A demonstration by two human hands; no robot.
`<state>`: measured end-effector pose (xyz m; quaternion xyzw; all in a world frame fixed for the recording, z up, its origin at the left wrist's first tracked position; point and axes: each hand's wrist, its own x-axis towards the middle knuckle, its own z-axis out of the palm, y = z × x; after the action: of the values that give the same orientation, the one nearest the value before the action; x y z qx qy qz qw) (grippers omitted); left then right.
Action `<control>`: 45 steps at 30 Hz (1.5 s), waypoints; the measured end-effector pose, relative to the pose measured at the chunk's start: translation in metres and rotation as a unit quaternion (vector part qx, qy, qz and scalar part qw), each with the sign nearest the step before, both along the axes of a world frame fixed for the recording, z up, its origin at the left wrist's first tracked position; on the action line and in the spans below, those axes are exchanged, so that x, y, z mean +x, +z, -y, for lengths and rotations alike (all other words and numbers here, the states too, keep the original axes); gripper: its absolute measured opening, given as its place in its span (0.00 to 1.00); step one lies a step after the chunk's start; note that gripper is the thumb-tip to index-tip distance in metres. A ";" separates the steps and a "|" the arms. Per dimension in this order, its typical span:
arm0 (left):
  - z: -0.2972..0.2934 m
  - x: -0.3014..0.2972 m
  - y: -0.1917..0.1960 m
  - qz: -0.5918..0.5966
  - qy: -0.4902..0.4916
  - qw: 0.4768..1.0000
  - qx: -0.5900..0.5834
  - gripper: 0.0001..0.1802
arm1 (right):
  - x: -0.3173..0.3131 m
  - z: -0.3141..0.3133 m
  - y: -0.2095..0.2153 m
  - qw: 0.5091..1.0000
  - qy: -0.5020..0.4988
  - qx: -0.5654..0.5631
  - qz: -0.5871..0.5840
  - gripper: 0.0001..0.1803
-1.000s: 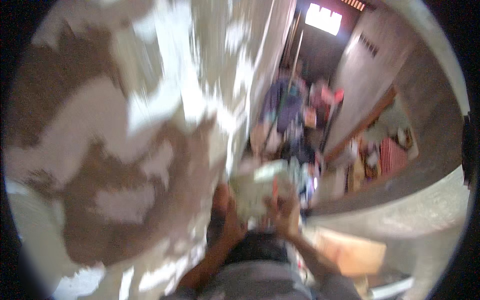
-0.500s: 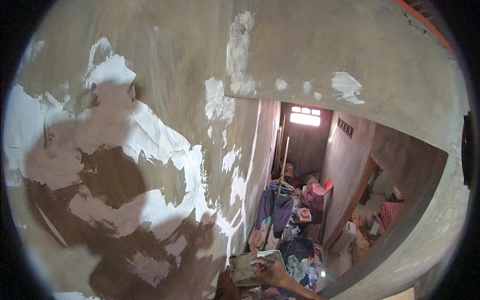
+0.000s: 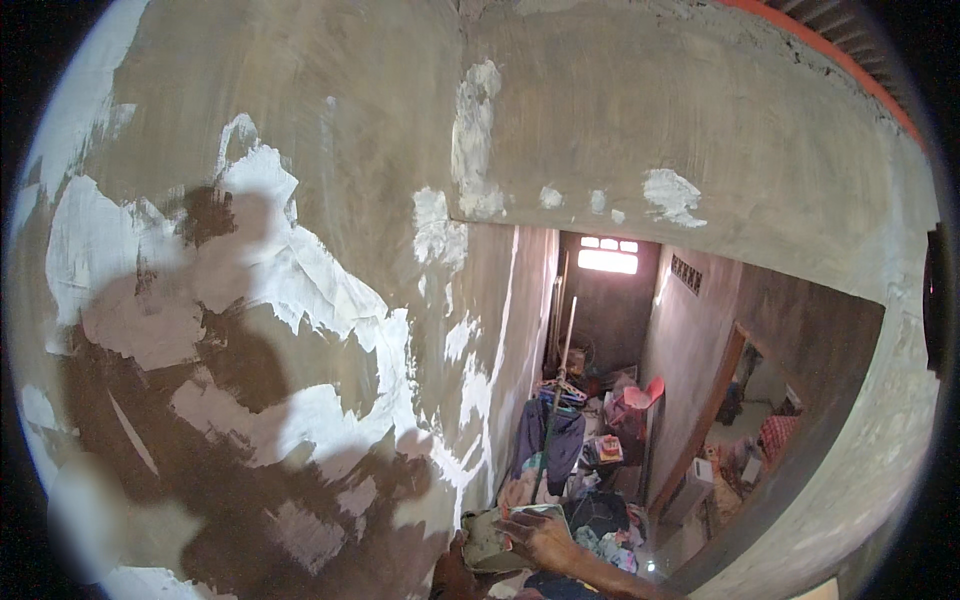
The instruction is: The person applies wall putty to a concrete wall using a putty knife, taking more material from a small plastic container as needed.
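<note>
At nine o'clock, the big wall (image 3: pixel 380 130) wears ragged white patches (image 3: pixel 325 285); down at six, the shallow tray (image 3: pixel 484 546) — right hand (image 3: pixel 547 541) curled over its three-o'clock side, any pinch hidden, left hand (image 3: pixel 456 572) clasping the nine-o'clock edge. Looks like loading up at the tray — next move calls for keeping it level.
</note>
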<state>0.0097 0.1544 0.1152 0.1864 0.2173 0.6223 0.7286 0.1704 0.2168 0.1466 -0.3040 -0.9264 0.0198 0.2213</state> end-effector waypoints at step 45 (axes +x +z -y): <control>-0.039 -0.003 -0.035 0.050 -0.011 0.999 0.009 0.36 | 0.000 -0.020 0.001 0.989 -0.001 0.147 -0.020 0.25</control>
<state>0.0064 0.1937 0.0798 0.1639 0.1728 0.6245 0.7438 0.1708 0.2364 0.1472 -0.2688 -0.9141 -0.1109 0.2825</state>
